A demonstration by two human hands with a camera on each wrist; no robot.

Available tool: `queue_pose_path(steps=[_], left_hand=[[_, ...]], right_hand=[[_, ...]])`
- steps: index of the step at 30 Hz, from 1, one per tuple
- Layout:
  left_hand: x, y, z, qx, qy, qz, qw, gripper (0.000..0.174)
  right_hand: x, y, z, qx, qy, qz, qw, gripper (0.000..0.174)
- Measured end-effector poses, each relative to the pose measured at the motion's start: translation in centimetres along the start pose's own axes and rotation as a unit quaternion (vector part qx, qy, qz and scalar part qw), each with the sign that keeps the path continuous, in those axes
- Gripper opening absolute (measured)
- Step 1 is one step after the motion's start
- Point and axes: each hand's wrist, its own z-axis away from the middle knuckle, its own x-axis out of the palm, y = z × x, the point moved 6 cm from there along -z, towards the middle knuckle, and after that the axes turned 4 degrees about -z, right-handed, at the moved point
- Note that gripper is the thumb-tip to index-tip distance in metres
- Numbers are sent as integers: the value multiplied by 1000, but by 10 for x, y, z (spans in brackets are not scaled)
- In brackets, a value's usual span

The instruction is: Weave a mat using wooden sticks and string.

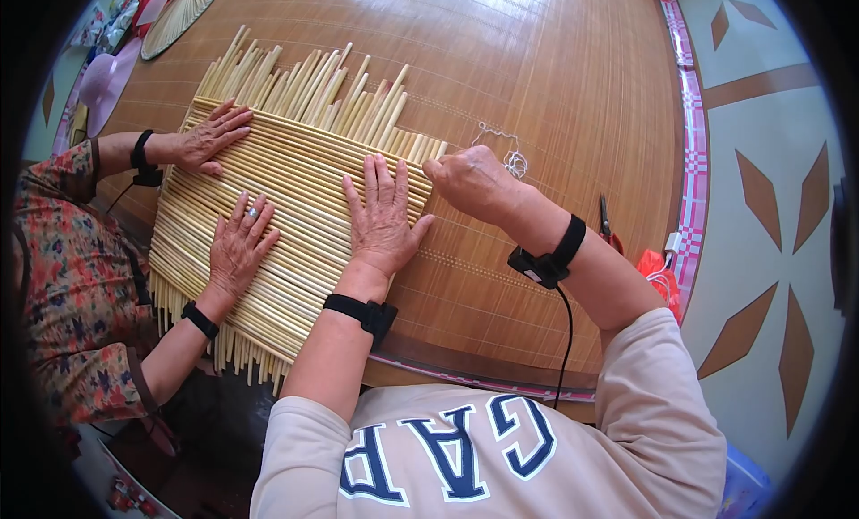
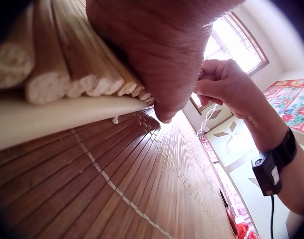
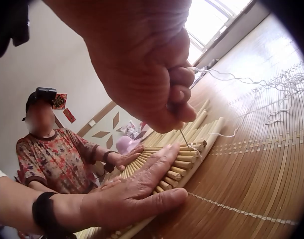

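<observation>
Pale round sticks lie side by side in a flat layer, with more sticks crossing beneath and jutting out beyond it. My left hand lies flat on the layer near its right end, fingers spread; in the right wrist view the left hand is beside the stick ends. At the right corner my right hand is curled, pinching white string that trails from the fist. A thin taut line, thread or needle, runs from its fingertips to the corner stick; which one I cannot tell.
Across the sticks, another person in a floral top rests both hands on them. Loose white string lies on the brown slatted mat. Scissors and a red bag lie right; hats sit at far left.
</observation>
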Motion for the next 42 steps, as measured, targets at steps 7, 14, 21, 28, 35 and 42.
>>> queue_pose_path(steps=[7,14,21,28,35,42], left_hand=[[-1,0,1,1,3,13,1000,89],[0,1,0,2,-8,4,1000,87],[-1,1,0,3,4,8,1000,86],[-1,1,0,3,-1,1,1000,86],[0,0,0,5,6,1,1000,85],[0,0,0,2,6,2,1000,86]], right_hand=[[-2,3,5,6,27,-15,999,7],[-3,7,6,25,15,-12,1000,4],[-7,15,3,54,28,-20,998,6],[-3,16,-2,44,18,-26,999,9],[0,15,-5,31,12,-26,999,9],[-5,13,-6,42,16,-5,999,7]])
